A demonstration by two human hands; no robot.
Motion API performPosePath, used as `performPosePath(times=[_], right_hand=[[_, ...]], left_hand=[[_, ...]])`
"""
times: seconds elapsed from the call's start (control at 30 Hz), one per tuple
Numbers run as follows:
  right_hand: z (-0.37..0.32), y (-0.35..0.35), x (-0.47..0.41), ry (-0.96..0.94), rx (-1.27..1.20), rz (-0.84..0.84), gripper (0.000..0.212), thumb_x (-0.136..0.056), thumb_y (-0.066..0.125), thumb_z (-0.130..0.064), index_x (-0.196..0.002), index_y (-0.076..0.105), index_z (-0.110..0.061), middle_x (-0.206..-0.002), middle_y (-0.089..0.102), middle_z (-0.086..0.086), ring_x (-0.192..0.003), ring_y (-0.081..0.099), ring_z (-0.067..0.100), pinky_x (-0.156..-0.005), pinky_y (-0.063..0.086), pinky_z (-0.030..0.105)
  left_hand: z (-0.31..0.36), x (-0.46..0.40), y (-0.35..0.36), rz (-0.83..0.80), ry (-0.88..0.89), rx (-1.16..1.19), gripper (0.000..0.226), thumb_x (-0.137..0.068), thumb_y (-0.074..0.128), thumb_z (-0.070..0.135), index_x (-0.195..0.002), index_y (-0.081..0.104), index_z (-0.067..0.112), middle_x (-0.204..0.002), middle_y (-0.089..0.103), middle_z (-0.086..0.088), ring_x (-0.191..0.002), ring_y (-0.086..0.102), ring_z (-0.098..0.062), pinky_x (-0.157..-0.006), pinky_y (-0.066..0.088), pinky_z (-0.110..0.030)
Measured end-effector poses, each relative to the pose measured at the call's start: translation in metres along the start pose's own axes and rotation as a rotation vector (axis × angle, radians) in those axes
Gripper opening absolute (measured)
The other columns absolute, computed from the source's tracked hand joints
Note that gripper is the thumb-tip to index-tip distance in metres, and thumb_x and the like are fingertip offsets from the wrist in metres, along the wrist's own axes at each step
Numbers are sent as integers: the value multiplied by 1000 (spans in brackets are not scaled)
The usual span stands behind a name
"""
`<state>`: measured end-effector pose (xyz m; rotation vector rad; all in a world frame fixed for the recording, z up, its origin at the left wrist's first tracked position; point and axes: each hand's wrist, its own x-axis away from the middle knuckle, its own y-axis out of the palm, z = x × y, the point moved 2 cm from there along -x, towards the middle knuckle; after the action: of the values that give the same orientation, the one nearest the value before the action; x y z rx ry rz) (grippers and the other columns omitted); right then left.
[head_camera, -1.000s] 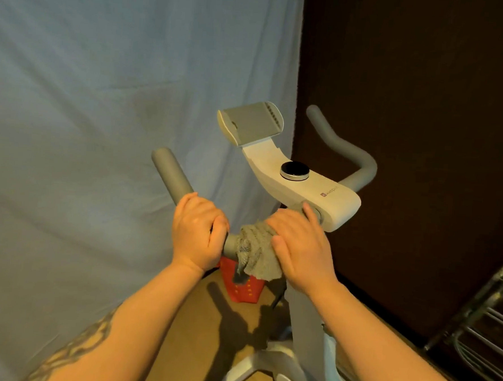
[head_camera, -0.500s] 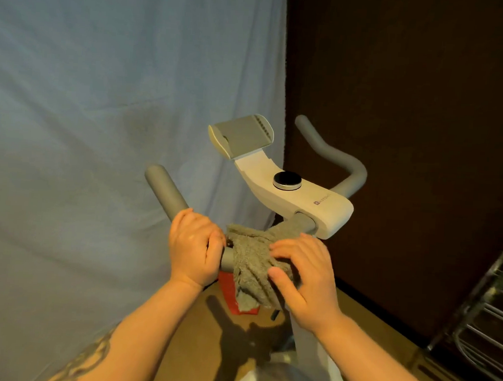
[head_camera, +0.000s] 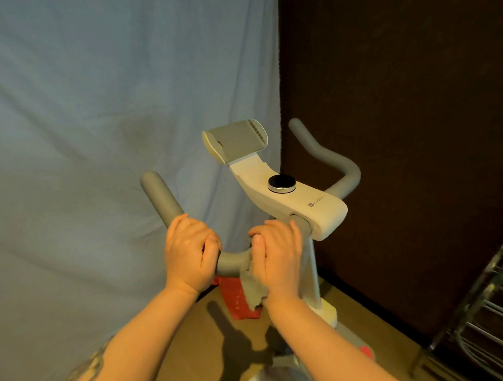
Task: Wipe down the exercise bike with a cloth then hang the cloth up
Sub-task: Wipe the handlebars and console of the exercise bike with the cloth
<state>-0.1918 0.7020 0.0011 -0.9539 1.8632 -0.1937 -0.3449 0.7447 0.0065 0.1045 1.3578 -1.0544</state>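
A white exercise bike (head_camera: 299, 202) with grey handlebars stands in front of me, its console carrying a black dial (head_camera: 281, 183) and a grey tablet holder (head_camera: 235, 140). My left hand (head_camera: 189, 251) is wrapped around the left handlebar (head_camera: 161, 198). My right hand (head_camera: 278, 256) presses a grey cloth (head_camera: 251, 290) around the same bar, close to the white console housing. Most of the cloth is hidden under my palm; a loose end hangs below it. The right handlebar (head_camera: 328, 159) is free.
A pale blue sheet (head_camera: 101, 122) hangs at the left and a dark wall (head_camera: 411, 111) stands behind the bike. A metal rack (head_camera: 490, 317) is at the right edge. A red object (head_camera: 235, 298) lies on the brown floor under the handlebar.
My right hand with the cloth slid down the bar and then back up toward the console housing. More of the cloth is now covered by my palm. My left hand kept its grip.
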Motion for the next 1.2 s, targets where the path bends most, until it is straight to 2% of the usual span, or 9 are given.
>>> performPosePath(times=[0.17, 0.23, 0.33, 0.5, 0.63, 0.7, 0.9, 1.07, 1.2], right_hand=[[51, -31, -40, -466, 22, -427, 36, -92, 42, -44, -103, 66, -20, -97, 66, -4, -93, 56, 16, -91, 40, 33], [59, -32, -48, -291, 14, -326, 34, -91, 42, -40, -96, 67, -17, -91, 66, -2, -89, 55, 16, -87, 43, 39], [16, -10, -13, 40, 7, -77, 30, -91, 38, -29, -79, 63, -19, -80, 60, -6, -85, 53, 13, -107, 33, 44], [29, -15, -21, -340, 19, -186, 32, -95, 40, -26, -83, 68, -16, -79, 67, -3, -78, 61, 16, -107, 34, 35], [4, -8, -4, 90, 21, 9, 40, -96, 30, -22, -71, 61, -17, -71, 61, -3, -79, 60, 18, -114, 25, 39], [-32, 7, 12, 135, 57, 44, 42, -99, 29, -26, -71, 59, -22, -68, 57, -8, -78, 58, 13, -116, 23, 46], [-10, -22, 7, -168, 13, -224, 48, -104, 22, -41, -121, 65, -25, -113, 69, -10, -112, 51, 3, -114, 20, 28], [-47, 12, 19, 131, 265, -6, 36, -96, 33, -28, -77, 63, -20, -78, 62, -5, -86, 58, 17, -114, 24, 40], [-50, 12, 16, 105, 315, 13, 37, -97, 34, -32, -77, 63, -23, -75, 61, -9, -85, 59, 14, -116, 20, 36]], left_hand=[[3, -2, 0, -7, -4, 7, 37, -82, 38, 18, -49, 55, 16, -57, 54, 4, -61, 47, -19, -80, 40, -40], [2, -1, 0, 2, -8, 4, 37, -82, 37, 18, -49, 54, 16, -57, 54, 4, -61, 48, -19, -82, 40, -41], [0, 1, -1, 15, 1, 4, 38, -83, 37, 19, -49, 54, 17, -57, 54, 5, -61, 47, -18, -87, 40, -41], [4, -1, 0, -26, -22, -9, 37, -84, 38, 20, -51, 55, 16, -57, 53, 3, -62, 48, -21, -87, 39, -40], [0, 1, 0, -31, -47, -1, 38, -84, 38, 19, -51, 55, 15, -56, 52, 2, -62, 48, -22, -88, 40, -42], [1, -1, 0, -41, -40, 7, 39, -86, 37, 18, -51, 53, 14, -55, 51, 1, -60, 47, -20, -84, 40, -42], [-14, -4, -21, -413, 151, 26, 40, -101, 26, 29, -78, 59, 24, -75, 53, 11, -77, 48, -9, -95, 36, -34], [-27, -20, -34, -596, 324, 45, 44, -104, 21, 37, -97, 63, 27, -93, 60, 15, -92, 53, -6, -92, 37, -29], [-45, -38, -40, -630, 475, 9, 41, -103, 24, 37, -99, 64, 28, -94, 61, 16, -91, 54, -5, -99, 33, -30]])
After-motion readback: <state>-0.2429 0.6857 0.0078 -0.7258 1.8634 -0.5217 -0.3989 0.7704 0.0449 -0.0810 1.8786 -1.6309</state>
